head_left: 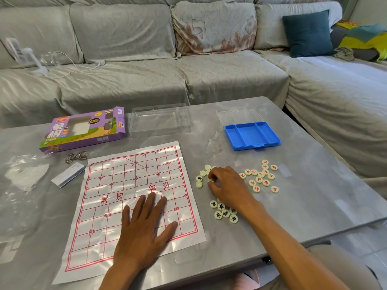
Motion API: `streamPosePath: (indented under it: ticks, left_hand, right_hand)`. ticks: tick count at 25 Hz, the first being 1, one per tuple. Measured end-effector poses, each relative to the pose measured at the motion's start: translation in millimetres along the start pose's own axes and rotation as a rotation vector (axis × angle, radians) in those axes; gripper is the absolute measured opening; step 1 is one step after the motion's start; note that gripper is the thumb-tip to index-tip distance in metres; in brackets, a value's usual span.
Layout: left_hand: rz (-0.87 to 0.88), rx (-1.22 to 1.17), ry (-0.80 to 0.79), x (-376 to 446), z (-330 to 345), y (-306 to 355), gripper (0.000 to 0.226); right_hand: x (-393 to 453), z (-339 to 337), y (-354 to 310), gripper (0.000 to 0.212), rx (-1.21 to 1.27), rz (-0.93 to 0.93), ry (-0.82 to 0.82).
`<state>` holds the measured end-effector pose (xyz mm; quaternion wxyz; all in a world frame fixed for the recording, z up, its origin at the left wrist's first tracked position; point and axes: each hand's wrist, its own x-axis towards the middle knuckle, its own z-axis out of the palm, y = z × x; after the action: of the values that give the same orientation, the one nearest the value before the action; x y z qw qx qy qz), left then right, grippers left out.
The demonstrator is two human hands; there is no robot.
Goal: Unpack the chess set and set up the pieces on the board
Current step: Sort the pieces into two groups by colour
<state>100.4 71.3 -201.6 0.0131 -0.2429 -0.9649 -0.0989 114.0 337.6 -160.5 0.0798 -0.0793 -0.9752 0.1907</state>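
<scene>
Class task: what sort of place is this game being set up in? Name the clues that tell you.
Most likely a home living room: a long covered sofa with a blue cushion stands behind a low grey table holding the paper chess board.

One view only, from the person's head, looking forward and steeply down over the grey table [303, 185]. It sits close above the near edge; both forearms enter from the bottom. The wide lens bends the sofa [146, 80] across the top.
</scene>
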Motion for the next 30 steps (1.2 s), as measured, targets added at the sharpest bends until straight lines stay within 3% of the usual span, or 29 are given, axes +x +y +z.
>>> streamPosePath:
  ticks: [8,10,13,18,21,23,30]
  left_hand:
    - [0.007,0.002,0.009,0.6,2.6,-1.3,0.08]
    - [0.006,0.008,0.009,0.6,3.6,-1.8,0.079]
    - [0.006,0.006,0.009,0.5,4.5,-2.3,0.078]
    - [0.013,0.015,0.015,1.9,4.4,-1.5,0.079]
    - [0.012,0.013,0.012,1.3,3.0,-0.7,0.08]
    - [0.009,0.004,0.014,1.0,2.0,-0.9,0.081]
    - [0.003,0.001,0.012,0.2,0.7,0.1,0.08]
  right_hand:
    - [2.3,-2.2,15.5,0.024,-0.104,0.107,0.121]
    - [2.8,-4.0,12.5,0.024,-0.046,0.068,0.059]
    - [1.0,1.5,9.2,0.022,-0.15,0.011,0.004]
    - [4.4,-17.2,28.8,0.024,-0.322,0.275,0.131]
    - [-2.3,-12.2,7.6,0.032,-0.064,-0.005,-0.004]
    - [-7.0,-2.0,-9.8,0.037,-0.071,-0.153,-0.135]
    - [-3.2,6.4,-8.3,0.035,-0.115,-0.147,-0.053]
